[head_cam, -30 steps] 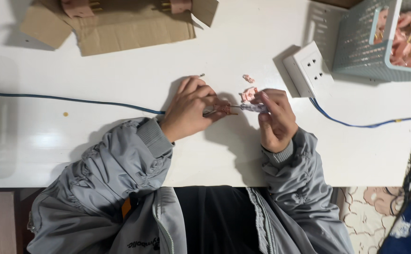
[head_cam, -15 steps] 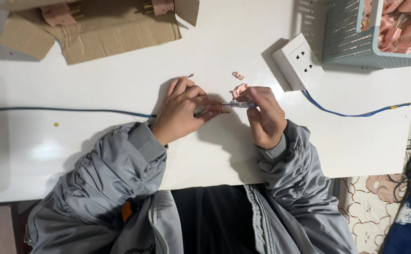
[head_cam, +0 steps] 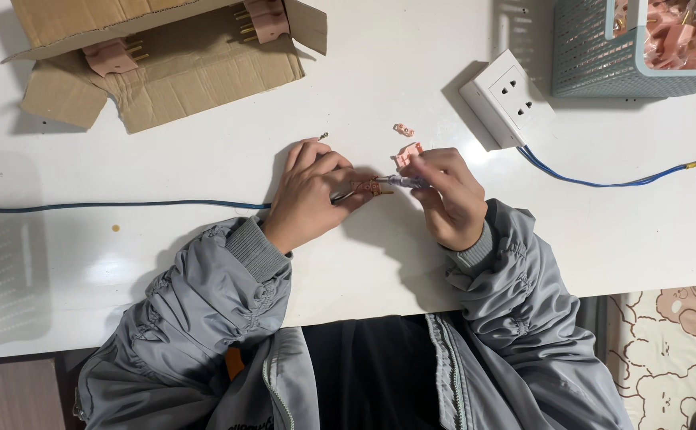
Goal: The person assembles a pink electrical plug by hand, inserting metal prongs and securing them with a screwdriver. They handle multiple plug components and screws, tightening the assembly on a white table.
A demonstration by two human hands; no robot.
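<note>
Near the white table's (head_cam: 411,64) middle, the left hand (head_cam: 309,191) pinches a small brass-pronged part (head_cam: 370,188), its long axis running left to right toward the right hand (head_cam: 446,195), which grips a slim tool (head_cam: 402,182) (tip touching the part).

Table top (head_cam: 411,48) looked smooth, glossy white, with soft glare patches. Cardboard box (head_cam: 196,68) was matt brown, rough-edged paper board. Socket block (head_cam: 507,97) showed smooth white plastic, slight sheen. Basket (head_cam: 583,48) was matt teal plastic mesh. Cable (head_cam: 109,206) had blue, smooth plastic sheath. Small plug part (head_cam: 373,187) between the fingers looked pink plastic with brassy metal pins. Jacket sleeves (head_cam: 212,295) were grey, faintly shiny cloth with ribbed knit cuffs.
</note>
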